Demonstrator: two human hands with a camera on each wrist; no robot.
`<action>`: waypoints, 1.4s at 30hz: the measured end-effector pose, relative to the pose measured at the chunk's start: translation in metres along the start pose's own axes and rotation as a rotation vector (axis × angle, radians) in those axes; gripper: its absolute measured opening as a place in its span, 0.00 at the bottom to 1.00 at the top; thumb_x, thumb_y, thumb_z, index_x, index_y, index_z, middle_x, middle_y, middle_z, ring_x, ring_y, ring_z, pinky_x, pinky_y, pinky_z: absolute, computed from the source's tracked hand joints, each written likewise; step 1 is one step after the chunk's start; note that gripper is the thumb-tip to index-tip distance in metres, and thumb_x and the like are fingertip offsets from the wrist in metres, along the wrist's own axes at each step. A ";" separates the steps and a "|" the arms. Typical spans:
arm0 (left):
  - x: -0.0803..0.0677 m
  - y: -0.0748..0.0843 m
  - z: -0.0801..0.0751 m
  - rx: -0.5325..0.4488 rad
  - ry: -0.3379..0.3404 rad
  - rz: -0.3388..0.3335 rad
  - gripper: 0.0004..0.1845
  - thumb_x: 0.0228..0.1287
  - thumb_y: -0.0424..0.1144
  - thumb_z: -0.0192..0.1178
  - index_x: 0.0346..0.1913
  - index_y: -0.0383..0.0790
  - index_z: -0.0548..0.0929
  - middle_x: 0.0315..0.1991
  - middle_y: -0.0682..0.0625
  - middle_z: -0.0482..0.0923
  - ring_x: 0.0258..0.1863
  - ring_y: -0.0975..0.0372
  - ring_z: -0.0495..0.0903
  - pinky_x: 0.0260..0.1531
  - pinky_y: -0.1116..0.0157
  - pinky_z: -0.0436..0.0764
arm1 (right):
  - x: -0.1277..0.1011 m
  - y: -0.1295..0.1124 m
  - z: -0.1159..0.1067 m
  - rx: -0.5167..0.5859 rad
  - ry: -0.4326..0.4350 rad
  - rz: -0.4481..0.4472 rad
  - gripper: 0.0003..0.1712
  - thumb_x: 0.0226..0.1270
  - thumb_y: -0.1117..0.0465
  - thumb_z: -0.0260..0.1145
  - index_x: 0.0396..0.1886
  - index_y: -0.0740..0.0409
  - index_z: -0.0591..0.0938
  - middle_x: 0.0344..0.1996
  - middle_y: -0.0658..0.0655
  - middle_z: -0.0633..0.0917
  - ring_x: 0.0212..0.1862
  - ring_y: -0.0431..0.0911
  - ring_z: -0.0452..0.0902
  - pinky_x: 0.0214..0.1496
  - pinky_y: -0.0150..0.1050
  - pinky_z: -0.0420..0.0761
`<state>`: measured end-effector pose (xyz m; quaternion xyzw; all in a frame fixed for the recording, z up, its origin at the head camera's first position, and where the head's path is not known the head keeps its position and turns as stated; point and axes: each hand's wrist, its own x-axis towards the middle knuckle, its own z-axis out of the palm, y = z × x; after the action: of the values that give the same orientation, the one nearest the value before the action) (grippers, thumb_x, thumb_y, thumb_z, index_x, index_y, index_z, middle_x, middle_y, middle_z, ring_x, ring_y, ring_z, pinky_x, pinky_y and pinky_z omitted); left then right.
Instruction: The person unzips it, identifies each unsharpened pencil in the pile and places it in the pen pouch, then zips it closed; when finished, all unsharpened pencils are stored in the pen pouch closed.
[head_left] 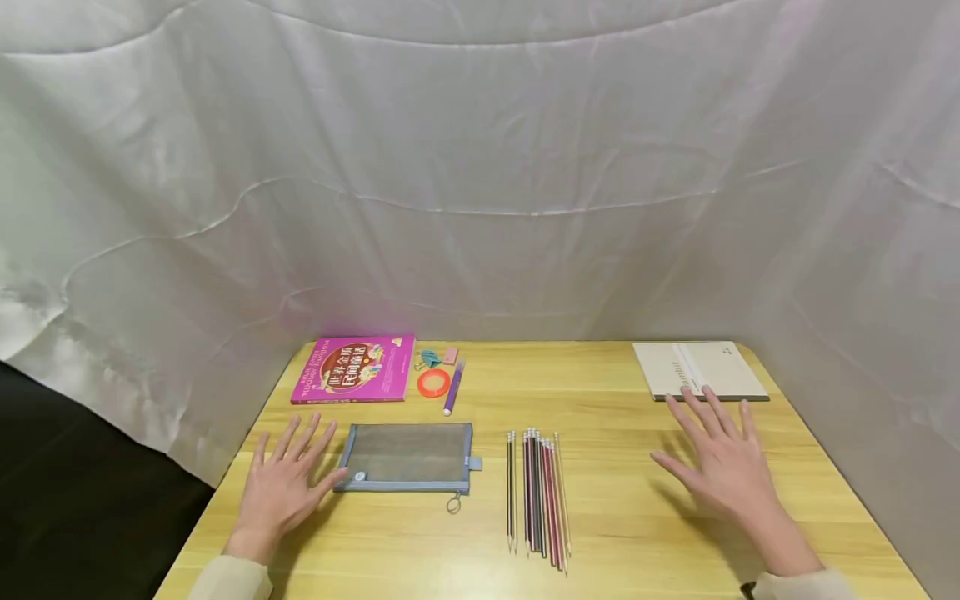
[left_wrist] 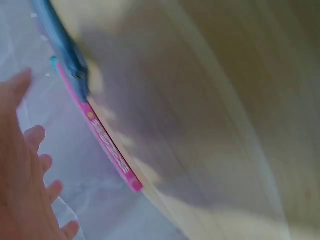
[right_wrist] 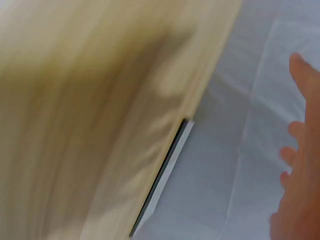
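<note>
I am holding both hands flat and spread over the wooden table (head_left: 615, 517), gripping nothing: my left hand (head_left: 288, 479) is hovering just beside the grey mesh pouch (head_left: 408, 457), its thumb almost touching the pouch's near left corner, while my right hand (head_left: 720, 458) is lying in front of the beige notebook (head_left: 699, 370). The pencils (head_left: 537, 487) are lying side by side between my hands, apart from both, probably lined up that way for easy gathering.
</note>
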<state>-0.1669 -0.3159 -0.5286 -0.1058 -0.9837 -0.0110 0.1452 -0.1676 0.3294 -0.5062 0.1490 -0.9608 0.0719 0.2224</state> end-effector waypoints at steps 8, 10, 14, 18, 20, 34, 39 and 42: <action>0.007 0.044 -0.012 -0.354 -0.063 -0.048 0.34 0.67 0.52 0.70 0.73 0.48 0.74 0.53 0.46 0.85 0.47 0.52 0.84 0.47 0.47 0.85 | 0.028 -0.052 -0.001 0.351 -0.011 0.113 0.39 0.69 0.45 0.71 0.74 0.56 0.72 0.66 0.67 0.78 0.68 0.67 0.69 0.66 0.75 0.67; 0.008 0.057 -0.012 -0.455 -0.101 -0.057 0.28 0.66 0.48 0.72 0.67 0.47 0.79 0.46 0.52 0.87 0.40 0.60 0.84 0.41 0.56 0.86 | 0.035 -0.066 0.004 0.420 -0.025 0.109 0.37 0.70 0.48 0.71 0.73 0.58 0.72 0.63 0.66 0.80 0.66 0.66 0.72 0.64 0.73 0.71; 0.010 0.080 -0.011 -0.618 -0.198 -0.040 0.18 0.66 0.44 0.72 0.57 0.48 0.85 0.39 0.59 0.86 0.34 0.71 0.82 0.37 0.67 0.85 | 0.048 -0.096 0.017 0.532 -0.082 0.114 0.34 0.72 0.51 0.70 0.72 0.60 0.73 0.59 0.64 0.83 0.64 0.63 0.75 0.66 0.70 0.74; 0.012 0.100 -0.006 -0.753 -0.293 0.040 0.14 0.68 0.43 0.70 0.54 0.47 0.86 0.37 0.61 0.85 0.34 0.71 0.81 0.36 0.71 0.83 | 0.062 -0.130 0.030 0.582 -0.160 0.112 0.34 0.71 0.52 0.71 0.71 0.59 0.74 0.57 0.61 0.85 0.62 0.60 0.77 0.66 0.64 0.78; 0.013 0.110 -0.002 -0.814 -0.333 0.072 0.13 0.68 0.43 0.70 0.53 0.46 0.86 0.36 0.60 0.84 0.33 0.70 0.81 0.35 0.71 0.83 | 0.068 -0.148 0.038 0.595 -0.203 0.104 0.33 0.70 0.52 0.71 0.70 0.59 0.76 0.55 0.60 0.86 0.60 0.58 0.79 0.65 0.61 0.79; 0.022 0.137 0.017 -0.932 -0.385 0.133 0.10 0.64 0.40 0.73 0.47 0.48 0.88 0.34 0.58 0.83 0.27 0.69 0.77 0.28 0.71 0.79 | 0.091 -0.228 0.077 0.643 -0.475 -0.017 0.26 0.71 0.53 0.70 0.64 0.59 0.81 0.53 0.60 0.87 0.56 0.55 0.82 0.61 0.57 0.83; 0.023 0.137 0.023 -0.929 -0.362 0.174 0.08 0.64 0.39 0.73 0.45 0.49 0.89 0.34 0.57 0.84 0.27 0.71 0.77 0.29 0.72 0.80 | 0.097 -0.237 0.087 0.621 -0.487 -0.024 0.27 0.69 0.54 0.72 0.63 0.60 0.81 0.52 0.59 0.87 0.55 0.54 0.82 0.61 0.56 0.82; 0.021 0.137 0.026 -0.915 -0.342 0.192 0.07 0.64 0.39 0.74 0.43 0.50 0.89 0.34 0.59 0.83 0.28 0.72 0.76 0.29 0.73 0.80 | 0.099 -0.240 0.090 0.619 -0.499 -0.024 0.27 0.68 0.54 0.72 0.63 0.60 0.82 0.51 0.57 0.87 0.53 0.53 0.81 0.58 0.53 0.84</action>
<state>-0.1651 -0.1765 -0.5491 -0.2490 -0.8736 -0.4105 -0.0792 -0.2122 0.0586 -0.5250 0.2333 -0.9165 0.3169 -0.0723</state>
